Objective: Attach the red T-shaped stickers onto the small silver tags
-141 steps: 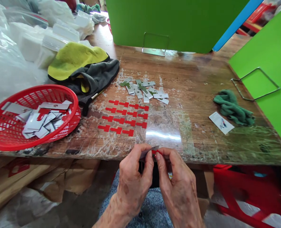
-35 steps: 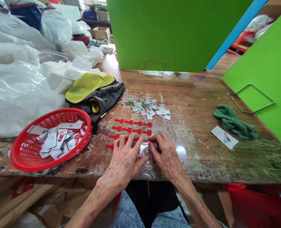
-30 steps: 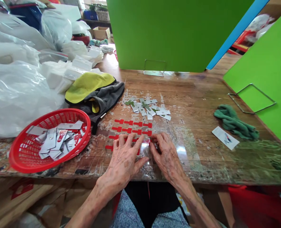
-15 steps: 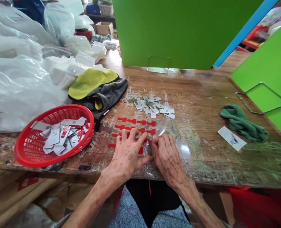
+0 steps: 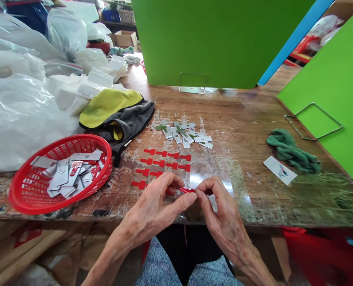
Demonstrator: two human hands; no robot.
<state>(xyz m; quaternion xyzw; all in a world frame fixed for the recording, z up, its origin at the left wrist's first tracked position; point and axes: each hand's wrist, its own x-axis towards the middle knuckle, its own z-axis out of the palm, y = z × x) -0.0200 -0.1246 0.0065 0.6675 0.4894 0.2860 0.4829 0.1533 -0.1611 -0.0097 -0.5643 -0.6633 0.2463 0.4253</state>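
Note:
Between my hands, just above the table near its front edge, is a small flat red piece [image 5: 187, 190], seen nearly edge-on. Its right end is pinched between the thumb and fingers of my right hand [image 5: 221, 210]. My left hand [image 5: 157, 206] closes round the other end, thumb in front and curled fingers behind. Flat red T-shaped pieces [image 5: 159, 163] lie in rows on the tabletop to the left and beyond, and my left hand covers part of the nearest rows. Farther back sits a loose pile of grey-white and green tabs [image 5: 185, 134].
A red plastic basket [image 5: 106, 171] with grey-white and red pieces stands at left. Behind it are a yellow-grey cloth [image 5: 113, 105] and plastic bags [image 5: 21, 107]. Green panels [image 5: 194, 43] border the back and right. A green cloth [image 5: 292, 151] and printed card [image 5: 280, 170] lie at right.
The red piece has come up off the table between my hands. My left hand has drawn nearer to me and curled round it; before, its fingers were spread over the rows. The view has shifted slightly.

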